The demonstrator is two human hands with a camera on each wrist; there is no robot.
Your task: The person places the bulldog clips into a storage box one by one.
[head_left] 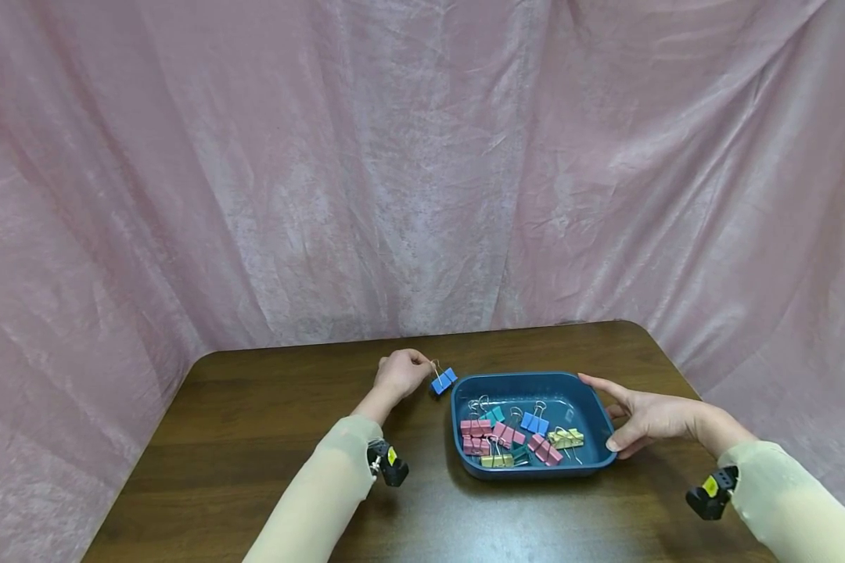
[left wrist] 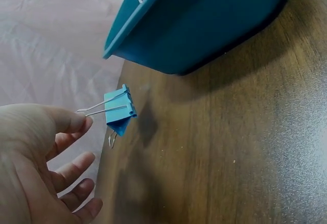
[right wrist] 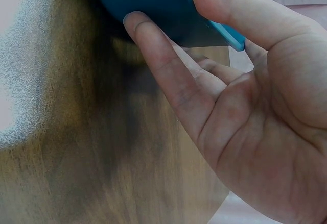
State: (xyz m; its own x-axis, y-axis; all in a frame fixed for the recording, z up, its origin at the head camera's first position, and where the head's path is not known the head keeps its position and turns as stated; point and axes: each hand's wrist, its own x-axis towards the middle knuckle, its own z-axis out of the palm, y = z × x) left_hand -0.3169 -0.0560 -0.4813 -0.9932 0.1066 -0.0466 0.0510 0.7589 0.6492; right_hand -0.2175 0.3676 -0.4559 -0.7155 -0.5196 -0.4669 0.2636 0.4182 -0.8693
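Between thumb and forefinger, my left hand (head_left: pixel 400 372) pinches a wire handle of a blue binder clip (head_left: pixel 444 381). In the left wrist view the same binder clip (left wrist: pixel 120 109) hangs just off the tabletop, its other handle pointing down; the remaining fingers (left wrist: pixel 76 173) are spread loosely. A dark blue tray (head_left: pixel 535 472) stands to the right of the clip. My right hand (head_left: pixel 648 418) holds the tray's right end, thumb at the rim and fingers against the outer wall. Close up, the right wrist view shows a fingertip touching the tray wall (right wrist: pixel 153 4).
Inside the tray lie several binder clips: pink ones (head_left: pixel 475 428), a blue one (head_left: pixel 535 423), yellow ones (head_left: pixel 566 438) and teal ones (head_left: pixel 493 414). The brown wooden table (head_left: pixel 253 438) has its far edge near a pink curtain (head_left: pixel 394 195).
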